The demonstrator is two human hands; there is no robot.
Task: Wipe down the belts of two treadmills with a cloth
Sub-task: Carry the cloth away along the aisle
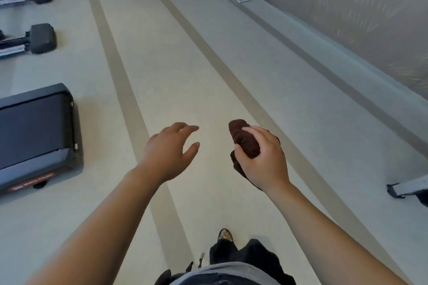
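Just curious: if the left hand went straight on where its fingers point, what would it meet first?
Probably nothing near: the left hand points forward and rightward, passing just beyond the cloth the right hand grips, over floor toward the wall. Depth is unclear.

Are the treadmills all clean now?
Not yet. Done: the cloth is picked up, bunched in the grip of the right hand. In hand: the person stands on the floor beside one treadmill, with the left hand open and empty. The cloth is not touching the belt. Left: wiping both belts. Nothing shows that any wiping has happened.
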